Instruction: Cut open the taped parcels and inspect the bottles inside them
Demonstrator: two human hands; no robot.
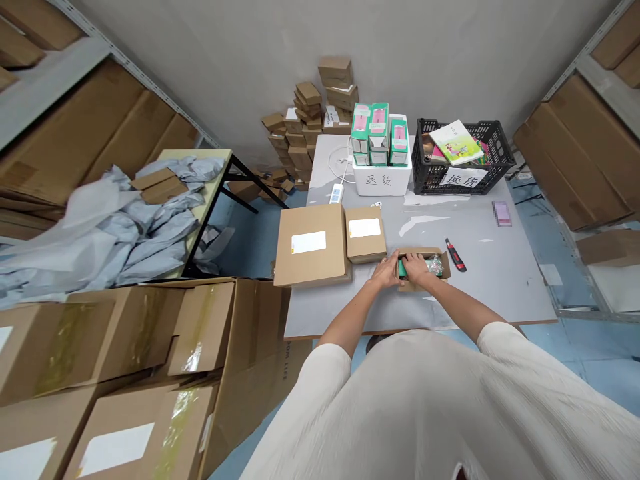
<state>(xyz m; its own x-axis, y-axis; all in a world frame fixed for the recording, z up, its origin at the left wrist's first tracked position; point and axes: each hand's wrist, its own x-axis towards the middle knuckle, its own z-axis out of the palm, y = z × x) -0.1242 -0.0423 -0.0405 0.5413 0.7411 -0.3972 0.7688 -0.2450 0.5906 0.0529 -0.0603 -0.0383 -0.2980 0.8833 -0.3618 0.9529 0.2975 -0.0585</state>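
Note:
An opened small cardboard box lies on the grey table in front of me, its flaps spread. Inside it is a green box, with clear bubble wrap at its right end. My left hand is closed on the left end of the cardboard box. Reaching in from above, my right hand has its fingers closed on the green box and partly hides it. A red and black utility knife rests just right of the opened box.
Two closed cartons, a large one and a smaller one, stand left of my hands. Behind are a white bin of green-and-pink boxes and a black crate with books. A phone lies right. Stacked cartons fill the lower left.

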